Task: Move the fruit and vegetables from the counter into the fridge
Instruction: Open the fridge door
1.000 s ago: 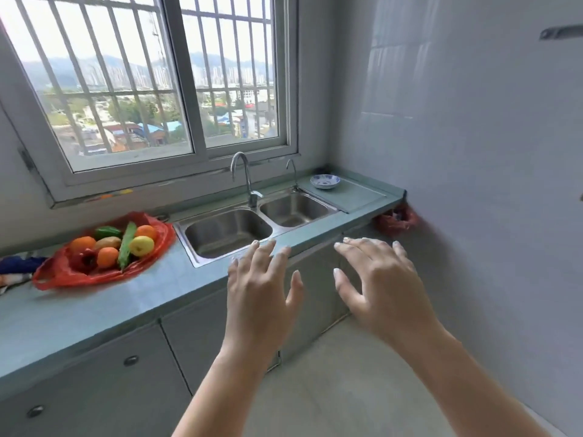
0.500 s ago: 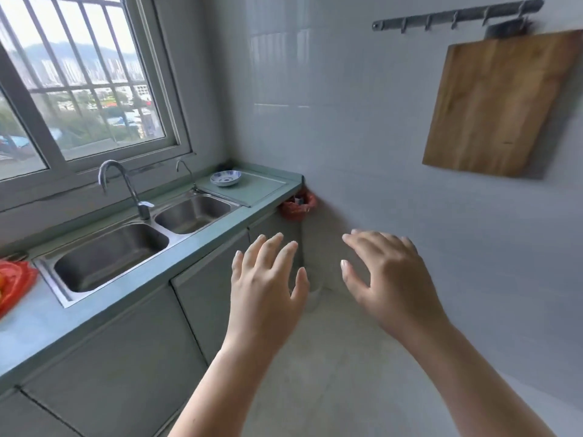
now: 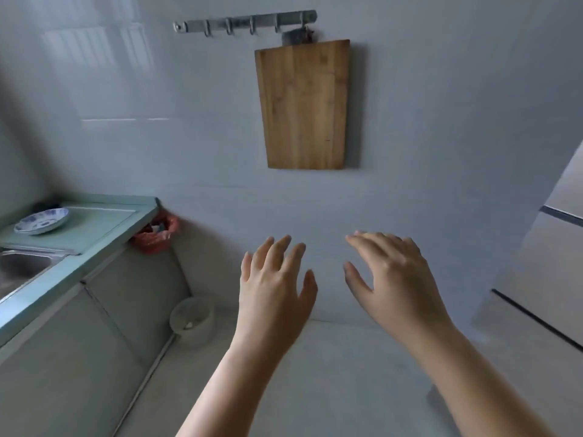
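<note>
From the head view, the left hand (image 3: 273,288) and the right hand (image 3: 396,279) are both raised side by side in mid-air in front of the wall, palms down, fingers spread and empty, with a gap between them. No fruit or vegetables show here. The fridge (image 3: 549,272) stands at the right edge of the picture, doors closed, to the right of the right hand and well apart from it. The counter (image 3: 104,230) runs along the left, well apart from the left hand; a plate (image 3: 42,219) sits at its far end, and part of the sink (image 3: 19,266) shows nearer. A red bag (image 3: 156,234) hangs at the counter's far corner, with a bin (image 3: 193,320) on the floor below. A board (image 3: 304,104) hangs from a hook rail (image 3: 244,22) on the wall above the hands.
</note>
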Tool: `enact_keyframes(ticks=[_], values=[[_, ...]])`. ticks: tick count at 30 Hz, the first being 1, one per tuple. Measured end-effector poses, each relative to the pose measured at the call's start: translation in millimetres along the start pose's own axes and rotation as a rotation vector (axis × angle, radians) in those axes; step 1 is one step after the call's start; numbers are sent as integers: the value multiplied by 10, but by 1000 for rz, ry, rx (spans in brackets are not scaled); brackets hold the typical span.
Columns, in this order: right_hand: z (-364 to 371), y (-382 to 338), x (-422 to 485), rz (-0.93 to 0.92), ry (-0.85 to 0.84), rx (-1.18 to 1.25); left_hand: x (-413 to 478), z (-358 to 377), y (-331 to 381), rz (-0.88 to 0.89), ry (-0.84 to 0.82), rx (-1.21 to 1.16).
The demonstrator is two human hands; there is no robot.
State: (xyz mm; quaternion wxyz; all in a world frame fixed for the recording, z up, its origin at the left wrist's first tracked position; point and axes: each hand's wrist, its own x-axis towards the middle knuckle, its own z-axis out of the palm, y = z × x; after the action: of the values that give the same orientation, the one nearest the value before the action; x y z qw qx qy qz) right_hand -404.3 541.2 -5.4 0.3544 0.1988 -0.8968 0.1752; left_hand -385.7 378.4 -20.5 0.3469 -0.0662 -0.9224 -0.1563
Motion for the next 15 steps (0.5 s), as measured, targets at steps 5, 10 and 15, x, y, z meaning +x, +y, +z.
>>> enact_keyframes(ticks=[5,10,15], values=[[-176,615,-116,129,21,-112,257,491,471,115,-71,-130],[-260,1087,-208,262,46,-240,515,965,886,221,-137,-255],[-214,1534,-167,398,37,-362,817,1496,1107,322,-209,-369]])
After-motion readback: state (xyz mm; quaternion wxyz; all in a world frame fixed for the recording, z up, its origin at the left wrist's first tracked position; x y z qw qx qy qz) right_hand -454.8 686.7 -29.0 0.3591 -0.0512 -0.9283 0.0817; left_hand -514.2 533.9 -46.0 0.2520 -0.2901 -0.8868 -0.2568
